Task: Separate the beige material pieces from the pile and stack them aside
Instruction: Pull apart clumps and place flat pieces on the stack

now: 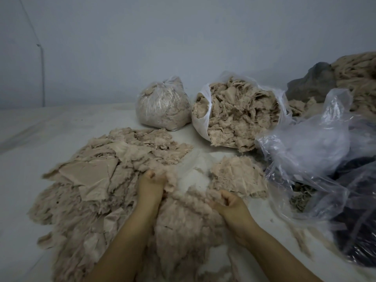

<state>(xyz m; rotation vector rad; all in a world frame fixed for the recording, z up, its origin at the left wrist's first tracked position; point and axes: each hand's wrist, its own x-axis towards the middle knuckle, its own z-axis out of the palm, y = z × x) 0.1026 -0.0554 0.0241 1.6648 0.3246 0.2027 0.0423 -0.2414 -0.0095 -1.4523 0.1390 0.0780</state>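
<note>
Beige pieces (97, 180): frayed, fluffy-edged, heaped loosely on pale table (30, 159). Bare table beyond left hand (151, 185); between both hands, white gap. Left hand clenched on pile fluff; right hand (228, 202) gripping same fluffy mass. Small stack (238, 176) just beyond right hand.

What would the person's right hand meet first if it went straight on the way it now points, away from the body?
The right hand, gripping fluffy beige material, points up the picture toward the small beige stack, so it would probably meet that first; depth is unclear.
</note>
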